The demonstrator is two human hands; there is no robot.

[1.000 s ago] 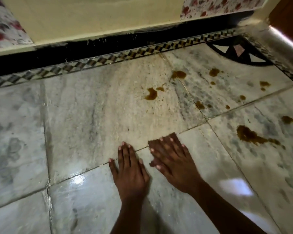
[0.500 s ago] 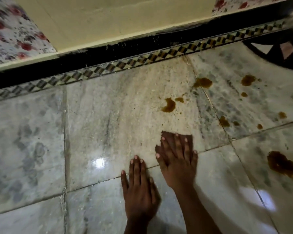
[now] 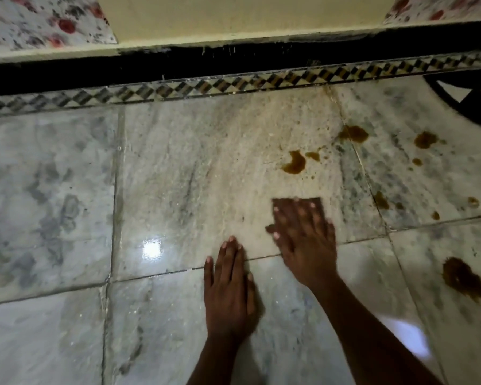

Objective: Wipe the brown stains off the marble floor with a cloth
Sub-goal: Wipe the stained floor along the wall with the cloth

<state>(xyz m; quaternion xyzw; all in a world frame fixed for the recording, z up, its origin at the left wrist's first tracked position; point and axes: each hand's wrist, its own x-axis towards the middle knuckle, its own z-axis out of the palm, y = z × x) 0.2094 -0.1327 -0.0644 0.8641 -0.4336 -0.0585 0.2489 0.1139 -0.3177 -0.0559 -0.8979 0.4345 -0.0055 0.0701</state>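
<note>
My right hand (image 3: 304,240) lies flat on a small brown cloth (image 3: 282,203), pressing it onto the marble floor (image 3: 178,176); only the cloth's far edge shows beyond the fingers. A brown stain (image 3: 295,163) sits just beyond the cloth. More stains lie to the right: one on the tile joint (image 3: 354,133), one further right (image 3: 425,139), small drops (image 3: 381,200), and a large dark patch (image 3: 461,277) at the near right. My left hand (image 3: 228,284) rests flat on the floor, fingers together, holding nothing, just left of the right hand.
A checkered border strip (image 3: 206,87) and a black skirting (image 3: 178,68) run along the cream wall at the top. A black patterned inlay (image 3: 472,98) sits at the far right. Floral fabric (image 3: 39,20) hangs at the top left.
My right hand has slid the cloth forward, closer to the nearest stain. The left hand has stayed flat on the floor, and the view has shifted left.
</note>
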